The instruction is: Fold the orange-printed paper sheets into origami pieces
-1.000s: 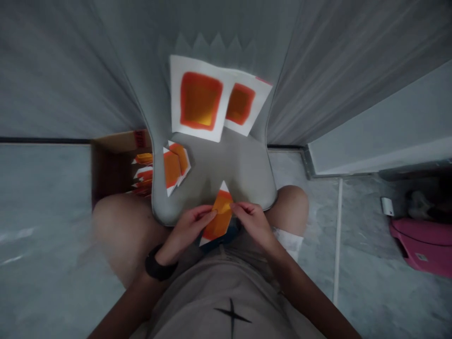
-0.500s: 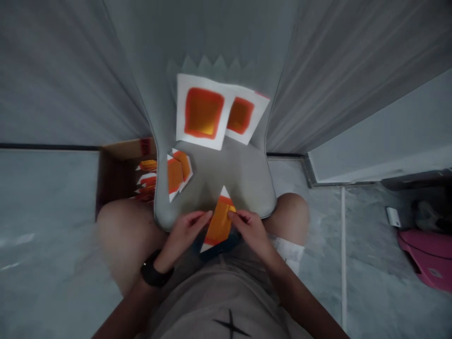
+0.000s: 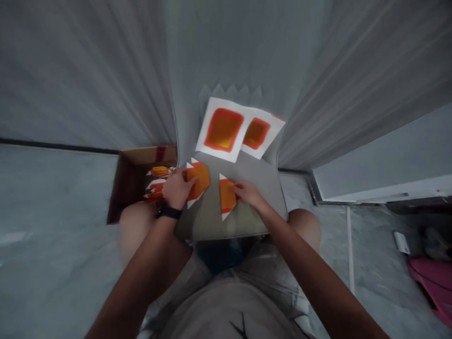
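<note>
My right hand [image 3: 247, 192] pinches the edge of a folded orange-and-gold paper piece [image 3: 228, 197] with white pointed ends, above the grey chair seat [image 3: 212, 226]. At the seat's left side my left hand [image 3: 176, 188] grips folded paper pieces [image 3: 199, 181] of the same kind, its thumb on top and its other fingers partly hidden. Behind them lie two white paper sheets [image 3: 221, 157] with red-orange and gold squares, against the chair's back.
An open cardboard box [image 3: 127, 157] left of the chair holds several folded papers [image 3: 158, 172]. My knees flank the seat. Grey curtains [image 3: 106, 84] hang on both sides. A pink plastic object [image 3: 431, 282] and a white device [image 3: 401, 242] lie on the floor at right.
My left hand has let go of the folded piece and moved left onto the folded papers on the seat. My right hand has carried its piece forward over the seat. The view has shifted.
</note>
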Available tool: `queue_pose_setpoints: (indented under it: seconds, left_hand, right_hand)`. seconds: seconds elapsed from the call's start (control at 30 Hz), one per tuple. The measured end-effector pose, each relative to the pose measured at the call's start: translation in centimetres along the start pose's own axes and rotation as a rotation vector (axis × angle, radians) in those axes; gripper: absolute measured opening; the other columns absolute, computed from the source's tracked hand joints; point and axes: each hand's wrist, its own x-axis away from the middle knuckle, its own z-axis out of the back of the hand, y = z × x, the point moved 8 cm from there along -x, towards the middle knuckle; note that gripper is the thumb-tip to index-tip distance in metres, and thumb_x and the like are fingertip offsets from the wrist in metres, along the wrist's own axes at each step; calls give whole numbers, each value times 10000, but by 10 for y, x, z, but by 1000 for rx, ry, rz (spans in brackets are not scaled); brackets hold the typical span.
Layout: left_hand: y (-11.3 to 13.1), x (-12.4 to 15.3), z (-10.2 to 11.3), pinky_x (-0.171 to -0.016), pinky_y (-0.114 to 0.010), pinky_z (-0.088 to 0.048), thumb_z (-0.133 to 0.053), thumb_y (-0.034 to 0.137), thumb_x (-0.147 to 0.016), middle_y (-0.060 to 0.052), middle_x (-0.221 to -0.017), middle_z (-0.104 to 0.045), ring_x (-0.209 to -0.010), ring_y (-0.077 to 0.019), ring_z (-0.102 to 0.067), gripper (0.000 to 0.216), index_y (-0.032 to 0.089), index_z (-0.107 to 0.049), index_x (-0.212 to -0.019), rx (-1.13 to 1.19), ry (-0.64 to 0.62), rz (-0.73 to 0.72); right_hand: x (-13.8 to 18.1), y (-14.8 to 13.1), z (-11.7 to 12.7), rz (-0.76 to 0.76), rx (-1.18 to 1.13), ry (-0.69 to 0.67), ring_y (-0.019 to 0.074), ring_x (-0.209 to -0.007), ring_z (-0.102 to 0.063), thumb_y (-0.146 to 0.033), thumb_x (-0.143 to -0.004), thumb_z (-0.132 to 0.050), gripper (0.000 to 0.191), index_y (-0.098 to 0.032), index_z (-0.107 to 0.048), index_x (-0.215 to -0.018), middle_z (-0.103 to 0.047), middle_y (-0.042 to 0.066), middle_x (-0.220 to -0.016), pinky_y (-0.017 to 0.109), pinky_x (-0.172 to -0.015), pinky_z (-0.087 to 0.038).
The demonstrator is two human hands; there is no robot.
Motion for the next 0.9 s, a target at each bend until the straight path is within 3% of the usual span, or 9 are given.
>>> queue_pose_setpoints:
  seconds: [0.13,0.3,0.5,0.7,0.9]
  left_hand:
    - [11,10,-10,-871,-427,-545,-707,587,-900,-165,-1135,-779,-1086,-370,-732,566,209,-662,-1318,-18,-121,21]
    - [9,5,-14,-897,-427,-545,-660,542,-940,-154,-1140,-777,-1105,-362,-730,451,223,-687,-1257,17,-208,-9]
    - [5,5,-14,-910,-432,-546,-674,447,-946,-134,-1183,-763,-1103,-345,-727,376,222,-671,-1247,145,-157,-54]
    - [25,11,-18,-877,-490,-535,-785,346,-879,-188,-1089,-763,-1042,-389,-726,502,174,-648,-1331,265,-87,-81]
    - [31,7,-29,-866,-474,-550,-825,389,-834,-182,-1052,-760,-990,-357,-725,415,141,-710,-1145,349,-101,-116]
  right_hand:
    - [-34,-23,-22,-4,13,-65,160,-655,-672,-281,-919,-681,211,-199,-670,-725,-730,44,-746,275,-613,-569]
    - [-56,-36,-33,-22,95,-93,137,-614,-625,-328,-884,-743,282,-207,-612,-665,-654,12,-638,250,-590,-560]
    - [-56,-40,-29,2,134,-94,110,-562,-545,-396,-871,-728,255,-186,-659,-745,-625,0,-640,214,-517,-459]
    - [-50,-35,-26,44,139,-17,125,-552,-530,-476,-880,-673,297,-189,-668,-801,-635,14,-648,240,-514,-444]
    - [-44,-31,-23,82,184,132,156,-613,-588,-428,-880,-630,270,-183,-707,-797,-684,23,-669,246,-551,-457]
